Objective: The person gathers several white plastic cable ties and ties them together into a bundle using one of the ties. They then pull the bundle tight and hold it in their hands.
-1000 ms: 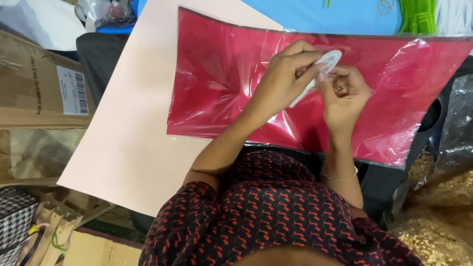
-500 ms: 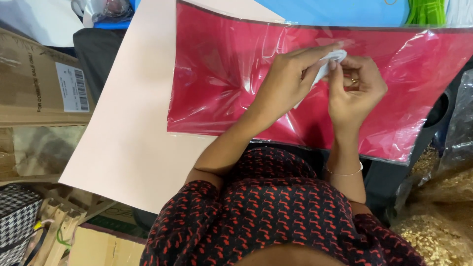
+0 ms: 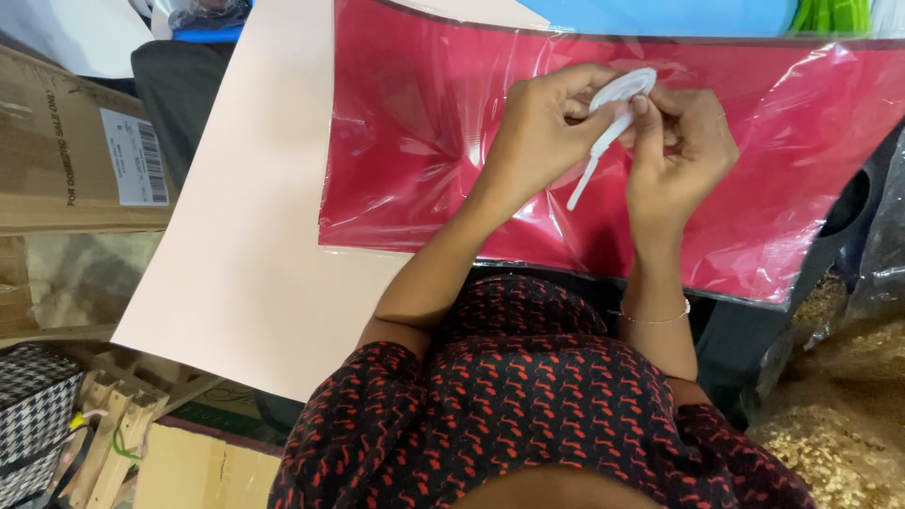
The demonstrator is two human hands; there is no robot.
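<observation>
Both hands are up in the upper middle of the frame, meeting over the red sheet in its clear plastic sleeve (image 3: 424, 141). The left hand (image 3: 537, 132) is curled closed, fingers pinching the small white roll of tape (image 3: 624, 87) at its rim, and the right hand (image 3: 677, 151) is closed too, its fingertips pressed onto the same roll from the other side. So the roll sits squeezed between the two, touching both, neither hand nearer than the other. A thin white strip (image 3: 592, 162) trails from the roll, its long axis slanting down and to the left, the free end hanging over the red sheet below the left hand's knuckles. Under the red sheet lies a pale pink card (image 3: 245, 236), spreading to the lower left. A brown cardboard box (image 3: 66, 151) sits at the left edge, well apart from the hands.
</observation>
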